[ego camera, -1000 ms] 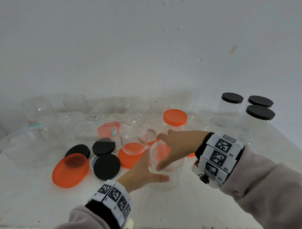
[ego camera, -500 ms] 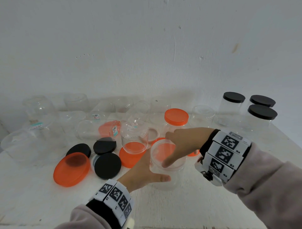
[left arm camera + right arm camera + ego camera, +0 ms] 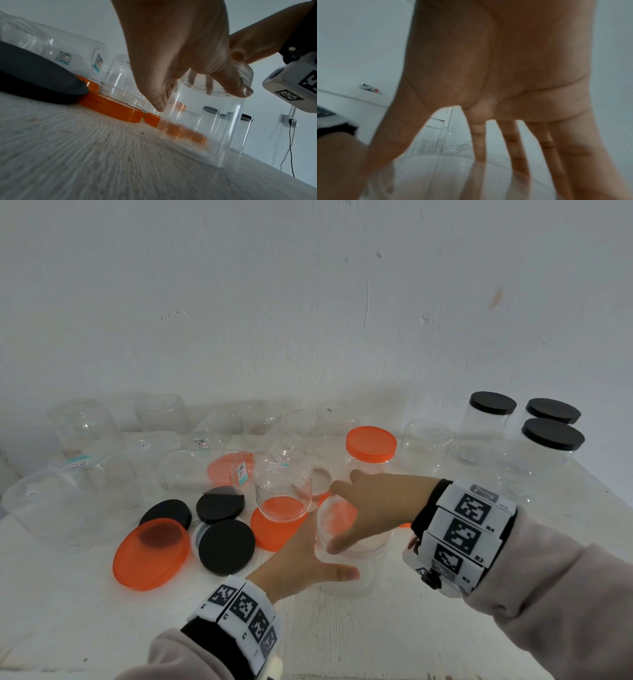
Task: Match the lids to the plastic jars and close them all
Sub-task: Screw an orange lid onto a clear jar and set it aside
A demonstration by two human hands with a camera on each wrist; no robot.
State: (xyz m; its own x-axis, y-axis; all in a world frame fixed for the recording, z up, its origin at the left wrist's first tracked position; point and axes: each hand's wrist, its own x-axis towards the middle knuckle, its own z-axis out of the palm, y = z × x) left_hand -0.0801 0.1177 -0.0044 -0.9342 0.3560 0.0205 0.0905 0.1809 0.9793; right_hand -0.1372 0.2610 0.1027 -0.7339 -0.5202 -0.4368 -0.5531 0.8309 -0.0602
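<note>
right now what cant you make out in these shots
- Head view: whether the clear jar already has a lid; the right hand covers its mouth.
- Right wrist view: blurred, the palm fills the frame; the jar is only a haze.
- Left wrist view: the left hand hides part of the rim; the far black-lidded jars are too small to read.

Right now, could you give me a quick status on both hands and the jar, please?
Left hand steadies the clear jar by its side. Right hand grips the jar's rim from above. No lid on it yet; loose orange lid and black lid to its left.
</note>
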